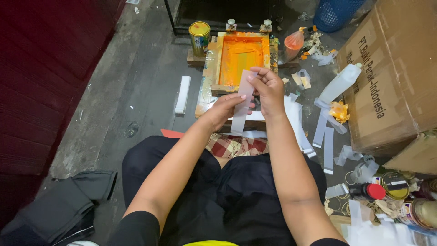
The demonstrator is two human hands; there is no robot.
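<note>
While the person sits cross-legged on the floor, both hands pinch one pale translucent strip (242, 102) just near of the orange-inked printing screen (240, 59), its long axis running near to far, the right hand (269, 89) gripping its far end, the left hand (225, 108) its middle.
</note>
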